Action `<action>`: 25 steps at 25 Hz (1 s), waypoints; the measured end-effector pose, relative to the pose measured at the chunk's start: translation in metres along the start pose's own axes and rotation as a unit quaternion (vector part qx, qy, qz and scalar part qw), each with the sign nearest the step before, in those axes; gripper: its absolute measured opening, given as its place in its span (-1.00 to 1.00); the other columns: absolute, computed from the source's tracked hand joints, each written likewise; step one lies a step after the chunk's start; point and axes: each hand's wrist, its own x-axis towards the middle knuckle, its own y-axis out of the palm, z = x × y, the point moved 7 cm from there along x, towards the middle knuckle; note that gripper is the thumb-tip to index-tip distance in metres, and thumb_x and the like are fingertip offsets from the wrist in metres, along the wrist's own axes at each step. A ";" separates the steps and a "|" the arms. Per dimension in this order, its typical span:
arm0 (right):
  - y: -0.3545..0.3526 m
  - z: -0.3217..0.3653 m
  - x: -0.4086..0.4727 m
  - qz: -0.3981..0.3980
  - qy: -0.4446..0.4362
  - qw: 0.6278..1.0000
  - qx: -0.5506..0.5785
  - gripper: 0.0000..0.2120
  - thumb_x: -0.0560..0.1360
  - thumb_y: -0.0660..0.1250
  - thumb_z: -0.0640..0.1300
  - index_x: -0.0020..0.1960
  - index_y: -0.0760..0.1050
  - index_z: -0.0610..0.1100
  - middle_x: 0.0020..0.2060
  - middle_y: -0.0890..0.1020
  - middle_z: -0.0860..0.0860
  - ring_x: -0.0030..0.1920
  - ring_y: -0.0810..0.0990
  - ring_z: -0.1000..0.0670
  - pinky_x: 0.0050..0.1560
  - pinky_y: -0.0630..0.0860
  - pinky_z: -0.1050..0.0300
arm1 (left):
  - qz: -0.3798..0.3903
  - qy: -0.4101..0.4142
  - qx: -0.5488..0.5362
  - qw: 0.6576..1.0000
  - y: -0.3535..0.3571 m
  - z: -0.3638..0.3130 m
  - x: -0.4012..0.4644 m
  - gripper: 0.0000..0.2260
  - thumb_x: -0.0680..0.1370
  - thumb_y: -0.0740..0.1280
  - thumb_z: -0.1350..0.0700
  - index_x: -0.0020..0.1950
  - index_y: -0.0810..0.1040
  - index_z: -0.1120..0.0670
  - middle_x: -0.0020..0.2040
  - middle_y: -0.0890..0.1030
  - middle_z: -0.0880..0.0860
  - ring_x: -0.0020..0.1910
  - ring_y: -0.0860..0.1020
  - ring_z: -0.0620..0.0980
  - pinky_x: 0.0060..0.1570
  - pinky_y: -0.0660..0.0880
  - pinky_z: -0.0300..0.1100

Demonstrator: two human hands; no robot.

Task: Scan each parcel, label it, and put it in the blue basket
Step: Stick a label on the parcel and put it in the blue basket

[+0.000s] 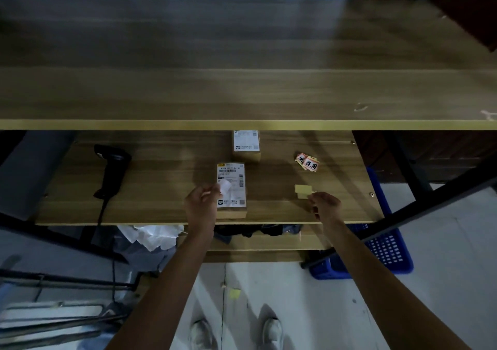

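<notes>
brown parcel point(231, 191), white shipping label, flat

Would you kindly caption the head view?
Left hand holds a sticker over the near parcel; right hand pinches yellow backing paper.

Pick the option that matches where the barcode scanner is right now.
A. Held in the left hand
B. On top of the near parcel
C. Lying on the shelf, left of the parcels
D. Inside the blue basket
C: the barcode scanner lies untouched on the shelf, well left of the near parcel, while the left hand pinches a small white label at that parcel's edge and the right hand holds yellowish backing paper.
</notes>
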 end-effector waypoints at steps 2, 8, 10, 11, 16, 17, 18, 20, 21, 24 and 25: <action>-0.010 -0.009 0.019 -0.018 0.019 0.999 -0.034 -0.78 0.46 0.39 -0.22 -0.36 0.55 -0.07 -0.40 0.58 -0.02 -0.44 0.44 0.05 -0.38 0.39 0.18 | -0.003 0.009 0.005 1.000 0.002 0.003 -0.002 -0.86 0.55 0.36 0.10 -0.02 0.63 0.15 -0.17 0.68 0.12 -0.15 0.63 0.03 -0.03 0.57 -0.01; -0.017 0.000 0.027 -0.040 -0.058 0.960 -0.270 -0.83 0.49 0.34 -0.04 -0.19 0.65 -0.08 -0.19 0.69 -0.09 -0.16 0.63 -0.09 -0.18 0.52 0.05 | 0.017 0.061 0.034 0.997 0.017 0.001 -0.009 -0.88 0.57 0.33 0.13 -0.02 0.59 0.17 -0.15 0.68 0.13 -0.16 0.66 0.01 -0.10 0.59 -0.08; -0.026 0.016 0.011 -0.076 -0.111 0.931 -0.338 -0.77 0.52 0.32 -0.02 -0.13 0.64 -0.14 -0.22 0.68 -0.08 -0.21 0.60 -0.06 -0.26 0.42 0.16 | 0.021 0.088 0.056 0.994 0.020 -0.003 -0.010 -0.91 0.57 0.34 0.12 -0.06 0.59 0.12 -0.14 0.67 0.12 -0.14 0.65 0.04 -0.14 0.58 -0.11; -0.029 0.023 0.001 -0.100 -0.137 0.926 -0.337 -0.77 0.52 0.32 -0.02 -0.13 0.63 -0.15 -0.24 0.67 -0.06 -0.24 0.58 -0.04 -0.28 0.41 0.17 | 0.015 0.115 0.079 0.990 0.020 -0.008 -0.012 -0.92 0.56 0.34 0.12 -0.07 0.58 0.11 -0.15 0.67 0.10 -0.15 0.65 0.04 -0.18 0.57 -0.14; 0.063 0.035 -0.083 0.126 -0.112 0.982 -0.090 -0.85 0.51 0.38 -0.12 -0.20 0.60 -0.15 -0.35 0.58 -0.01 -0.35 0.51 0.06 -0.34 0.43 0.21 | -0.031 0.355 0.229 0.906 0.026 -0.035 -0.037 -0.94 0.51 0.42 0.22 -0.13 0.59 0.19 -0.15 0.65 0.08 -0.22 0.58 -0.10 -0.26 0.53 -0.29; 0.088 0.039 -0.101 0.170 -0.096 0.978 -0.067 -0.82 0.51 0.38 -0.09 -0.21 0.60 -0.17 -0.39 0.57 0.00 -0.39 0.51 0.08 -0.40 0.42 0.26 | -0.021 0.382 0.253 0.889 0.030 -0.035 -0.040 -0.94 0.52 0.41 0.21 -0.11 0.59 0.19 -0.10 0.65 0.09 -0.17 0.61 -0.07 -0.22 0.56 -0.28; 0.107 0.044 -0.115 0.189 -0.095 0.976 -0.045 -0.80 0.51 0.38 -0.06 -0.21 0.61 -0.16 -0.41 0.59 0.03 -0.42 0.53 0.11 -0.44 0.42 0.31 | -0.010 0.401 0.266 0.876 0.033 -0.035 -0.042 -0.94 0.53 0.38 0.19 -0.10 0.59 0.18 -0.06 0.64 0.09 -0.13 0.63 -0.04 -0.20 0.58 -0.24; 0.131 0.053 -0.127 0.185 -0.108 0.977 0.010 -0.81 0.49 0.40 -0.03 -0.22 0.63 -0.12 -0.40 0.64 0.05 -0.42 0.60 0.16 -0.42 0.46 0.32 | -0.002 0.419 0.277 0.865 0.032 -0.035 -0.037 -0.90 0.53 0.33 0.16 -0.07 0.60 0.18 -0.04 0.63 0.08 -0.08 0.63 0.00 -0.17 0.60 -0.17; 0.136 0.052 -0.125 0.173 -0.104 0.979 0.037 -0.82 0.48 0.42 -0.03 -0.23 0.63 -0.11 -0.37 0.66 0.01 -0.39 0.62 0.13 -0.40 0.49 0.28 | -0.001 0.420 0.280 0.863 0.030 -0.036 -0.033 -0.88 0.53 0.32 0.16 -0.06 0.61 0.18 -0.03 0.63 0.08 -0.07 0.62 0.01 -0.16 0.60 -0.15; 0.147 0.046 -0.116 0.158 -0.057 0.982 0.087 -0.84 0.47 0.43 -0.10 -0.21 0.64 -0.18 -0.29 0.68 -0.11 -0.30 0.67 -0.01 -0.35 0.55 0.18 | 0.007 0.422 0.292 0.858 0.028 -0.035 -0.025 -0.83 0.52 0.31 0.14 0.01 0.64 0.17 0.00 0.64 0.07 -0.02 0.62 0.01 -0.07 0.59 -0.13; 0.149 0.045 -0.113 0.156 -0.050 0.983 0.088 -0.86 0.48 0.41 -0.13 -0.19 0.63 -0.20 -0.29 0.68 -0.12 -0.30 0.67 -0.01 -0.36 0.55 0.19 | 0.016 0.422 0.291 0.859 0.029 -0.035 -0.023 -0.81 0.52 0.30 0.13 0.03 0.65 0.16 0.03 0.64 0.06 0.00 0.62 0.00 -0.05 0.59 -0.13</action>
